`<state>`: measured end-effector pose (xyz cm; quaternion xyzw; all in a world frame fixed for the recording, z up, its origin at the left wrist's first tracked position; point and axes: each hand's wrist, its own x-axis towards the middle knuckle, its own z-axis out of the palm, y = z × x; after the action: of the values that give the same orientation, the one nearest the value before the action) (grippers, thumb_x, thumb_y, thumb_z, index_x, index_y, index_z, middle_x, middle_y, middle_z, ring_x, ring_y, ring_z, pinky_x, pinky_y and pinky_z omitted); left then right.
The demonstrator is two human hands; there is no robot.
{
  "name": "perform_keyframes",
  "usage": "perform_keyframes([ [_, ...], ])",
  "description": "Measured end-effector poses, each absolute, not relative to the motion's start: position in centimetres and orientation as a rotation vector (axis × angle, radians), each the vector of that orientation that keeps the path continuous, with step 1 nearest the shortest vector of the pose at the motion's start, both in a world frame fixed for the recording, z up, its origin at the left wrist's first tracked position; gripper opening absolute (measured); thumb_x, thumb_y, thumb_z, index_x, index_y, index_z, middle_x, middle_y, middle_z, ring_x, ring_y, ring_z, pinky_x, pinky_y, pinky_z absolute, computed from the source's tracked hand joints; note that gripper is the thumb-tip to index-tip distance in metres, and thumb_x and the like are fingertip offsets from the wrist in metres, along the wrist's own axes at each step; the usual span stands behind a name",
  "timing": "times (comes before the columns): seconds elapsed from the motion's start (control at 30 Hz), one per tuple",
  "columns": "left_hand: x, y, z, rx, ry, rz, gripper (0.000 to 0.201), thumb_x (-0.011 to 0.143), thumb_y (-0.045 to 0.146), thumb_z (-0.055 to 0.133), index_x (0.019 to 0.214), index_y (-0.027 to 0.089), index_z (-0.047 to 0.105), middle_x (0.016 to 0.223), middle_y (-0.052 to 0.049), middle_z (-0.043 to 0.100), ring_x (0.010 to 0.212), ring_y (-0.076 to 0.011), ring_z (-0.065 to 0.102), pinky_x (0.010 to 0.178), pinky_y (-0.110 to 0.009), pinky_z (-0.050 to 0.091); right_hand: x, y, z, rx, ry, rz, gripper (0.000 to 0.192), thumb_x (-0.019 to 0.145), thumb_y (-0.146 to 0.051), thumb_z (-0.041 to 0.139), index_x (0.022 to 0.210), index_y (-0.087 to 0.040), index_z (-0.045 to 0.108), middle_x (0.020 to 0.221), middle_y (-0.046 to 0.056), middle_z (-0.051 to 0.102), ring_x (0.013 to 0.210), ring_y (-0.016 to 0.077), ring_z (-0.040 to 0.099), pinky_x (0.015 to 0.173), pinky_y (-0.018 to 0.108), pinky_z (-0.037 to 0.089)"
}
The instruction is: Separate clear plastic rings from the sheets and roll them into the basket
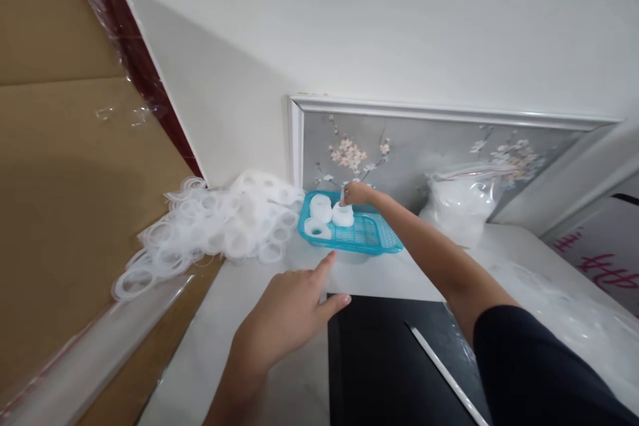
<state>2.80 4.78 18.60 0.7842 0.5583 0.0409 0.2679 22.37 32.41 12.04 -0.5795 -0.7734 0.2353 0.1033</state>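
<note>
My right hand (pixel 358 194) reaches over the far side of a blue plastic basket (pixel 382 243), its fingers closed on a white ring that stands on edge above a stack of white rings (pixel 343 215). Two more groups of rings sit in the basket's left part: a taller stack (pixel 320 207) and a lower ring pile (pixel 317 229). My left hand (pixel 294 303) hovers over the pale tabletop in front of the basket. Its index finger and thumb are stretched apart, and it holds nothing.
A large heap of white plastic rings (pixel 234 219) spreads to the left. Behind the basket leans a framed flower picture (pixel 399 140); a clear zip bag (pixel 459 206) stands right of it. A black mat (pixel 389 359) with a white stick (pixel 444 373) lies in front. Cardboard (pixel 64 180) rises at left.
</note>
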Motion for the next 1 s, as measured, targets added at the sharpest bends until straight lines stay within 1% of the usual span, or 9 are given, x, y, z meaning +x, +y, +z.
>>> perform_keyframes([
  [0.1, 1.4, 5.5, 18.3, 2.069, 1.616, 0.149, 0.067, 0.094, 0.056, 0.039, 0.153, 0.026, 0.028, 0.087, -0.004, 0.069, 0.081, -0.0252, 0.064, 0.071, -0.035, 0.044, 21.3, 34.1, 11.9, -1.777, -2.509, 0.599, 0.014, 0.070, -0.019, 0.072, 0.074, -0.005, 0.072, 0.092, 0.014, 0.073, 0.101, 0.0278, 0.067, 0.086, 0.029, 0.046],
  [0.17, 0.6, 5.9, 18.0, 2.039, 1.661, 0.158, 0.066, 0.095, 0.056, 0.038, 0.152, 0.026, 0.028, 0.087, -0.003, 0.069, 0.081, -0.0254, 0.064, 0.071, -0.035, 0.044, 20.9, 34.7, 11.5, -1.796, -2.652, 0.567, 0.015, 0.071, -0.020, 0.071, 0.069, -0.005, 0.072, 0.086, 0.013, 0.073, 0.095, 0.0261, 0.068, 0.083, 0.028, 0.046],
  [0.27, 0.0, 6.1, 17.9, 2.000, 1.678, 0.168, 0.065, 0.095, 0.056, 0.038, 0.152, 0.027, 0.028, 0.085, -0.001, 0.069, 0.079, -0.0250, 0.064, 0.072, -0.036, 0.044, 20.7, 35.1, 11.0, -1.804, -2.817, 0.515, 0.011, 0.061, -0.019, 0.078, 0.066, -0.010, 0.072, 0.081, 0.013, 0.073, 0.087, 0.0293, 0.068, 0.077, 0.031, 0.050],
  [0.4, 0.0, 6.2, 17.8, 1.990, 1.680, 0.166, 0.065, 0.095, 0.057, 0.038, 0.151, 0.026, 0.030, 0.090, -0.002, 0.069, 0.081, -0.0248, 0.064, 0.073, -0.035, 0.044, 20.7, 35.1, 10.6, -1.807, -2.934, 0.436, 0.013, 0.064, -0.020, 0.075, 0.073, -0.011, 0.075, 0.084, 0.014, 0.073, 0.087, 0.0308, 0.067, 0.073, 0.033, 0.050],
  [0.5, 0.1, 6.3, 17.5, 1.997, 1.676, 0.167, 0.065, 0.095, 0.056, 0.038, 0.151, 0.026, 0.031, 0.094, -0.003, 0.069, 0.084, -0.0253, 0.065, 0.073, -0.035, 0.045, 20.7, 35.2, 10.5, -1.805, -2.977, 0.404, 0.013, 0.067, -0.017, 0.070, 0.077, -0.011, 0.076, 0.086, 0.013, 0.073, 0.088, 0.0300, 0.067, 0.072, 0.031, 0.049],
  [0.63, -0.1, 6.8, 17.2, 1.971, 1.672, 0.164, 0.065, 0.094, 0.057, 0.038, 0.151, 0.027, 0.030, 0.090, -0.002, 0.070, 0.083, -0.0249, 0.065, 0.075, -0.035, 0.045, 20.7, 35.5, 10.5, -1.782, -2.986, 0.397, 0.017, 0.069, -0.012, 0.064, 0.082, -0.010, 0.076, 0.090, 0.013, 0.074, 0.092, 0.0297, 0.067, 0.072, 0.029, 0.049],
  [0.77, -0.5, 7.3, 17.1, 1.925, 1.734, 0.137, 0.065, 0.094, 0.055, 0.038, 0.152, 0.026, 0.030, 0.095, -0.003, 0.070, 0.088, -0.0258, 0.065, 0.078, -0.036, 0.045, 20.6, 35.8, 10.1, -1.769, -2.963, 0.462, 0.020, 0.071, -0.008, 0.060, 0.081, -0.010, 0.076, 0.088, 0.013, 0.075, 0.087, 0.0265, 0.068, 0.071, 0.028, 0.050],
  [0.9, -0.9, 7.3, 17.2, 1.908, 1.753, 0.128, 0.064, 0.095, 0.054, 0.037, 0.151, 0.022, 0.032, 0.098, -0.005, 0.070, 0.089, -0.0265, 0.065, 0.080, -0.038, 0.044, 20.7, 35.8, 9.5, -1.798, -2.893, 0.467, 0.016, 0.071, -0.008, 0.061, 0.078, -0.007, 0.076, 0.085, 0.017, 0.074, 0.083, 0.0288, 0.069, 0.072, 0.032, 0.051],
  [1.0, -1.6, 7.3, 17.2, 1.883, 1.745, 0.171, 0.063, 0.094, 0.054, 0.037, 0.150, 0.024, 0.034, 0.100, -0.005, 0.070, 0.089, -0.0258, 0.065, 0.080, -0.037, 0.045, 20.8, 35.4, 9.9, -1.782, -2.839, 0.466, 0.016, 0.071, -0.009, 0.063, 0.079, -0.009, 0.077, 0.083, 0.015, 0.074, 0.085, 0.0290, 0.069, 0.077, 0.034, 0.051],
])
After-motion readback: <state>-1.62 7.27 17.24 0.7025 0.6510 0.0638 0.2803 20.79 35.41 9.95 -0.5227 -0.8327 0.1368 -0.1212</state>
